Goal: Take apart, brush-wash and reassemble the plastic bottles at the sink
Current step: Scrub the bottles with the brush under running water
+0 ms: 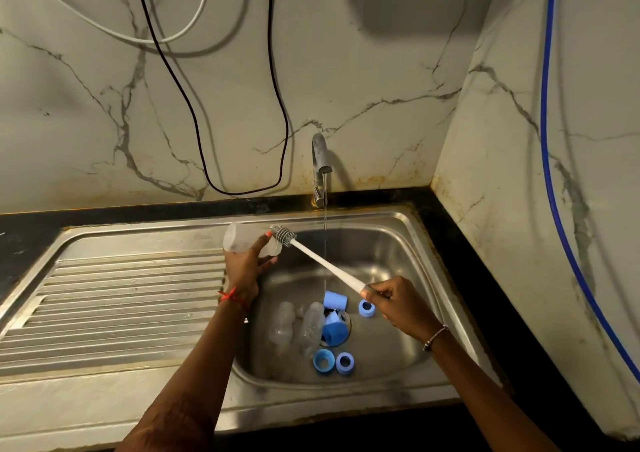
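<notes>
Holding the clear bottle (239, 238) sideways over the sink (388, 251) at its left rim, left hand (246, 268) grips its body; right hand (394, 301) grips the brush (325, 265) handle's end. Bristles (284, 236) sit at the mouth (not clearly inside): align w/ neck, push straight, then twist.

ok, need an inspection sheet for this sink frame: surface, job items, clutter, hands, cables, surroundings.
Surface: steel sink with ribbed drainboard, set in a dark countertop; tap running into the basin.
Job's things: clear bottle held at the basin's edge, brush head at its mouth; two more bottles lying in the basin; blue caps and blue rings near the drain.
Clutter: nothing seen.
Hands: left hand grips the clear bottle; right hand grips the brush handle's end.
Cables: black cable and white cable hang looped on the wall; blue cord runs down the right side.
Surroundings: marble-look wall, brownish stains along its base.
</notes>
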